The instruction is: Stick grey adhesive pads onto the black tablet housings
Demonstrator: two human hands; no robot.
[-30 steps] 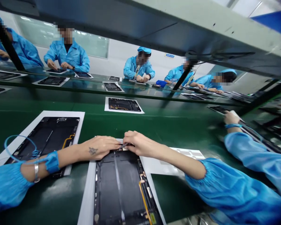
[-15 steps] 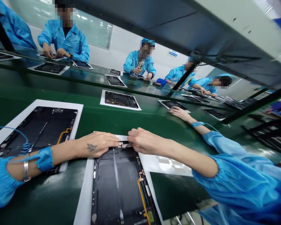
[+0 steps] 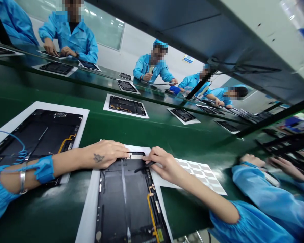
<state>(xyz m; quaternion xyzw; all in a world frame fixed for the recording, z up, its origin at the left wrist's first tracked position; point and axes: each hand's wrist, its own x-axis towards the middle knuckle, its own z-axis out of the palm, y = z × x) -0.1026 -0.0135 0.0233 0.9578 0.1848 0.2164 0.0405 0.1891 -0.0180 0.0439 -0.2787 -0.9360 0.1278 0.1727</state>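
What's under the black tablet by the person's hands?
A white paper sheet sticks out beside the black tablet, and that sheet lies on the green assembly belt. The tablet covers the middle of the sheet, so whatever is right beneath it can't be seen.

Blue gathered sleeves [image 3: 0,192], blue wrist strap [image 3: 44,169]

Green belt [image 3: 184,209] gap right of tablet [image 3: 121,202]

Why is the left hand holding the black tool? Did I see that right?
Not quite. The left hand holds no tool; it lies flat at the top edge of the tablet. The right hand is the one holding the black tool. The head view shows this.
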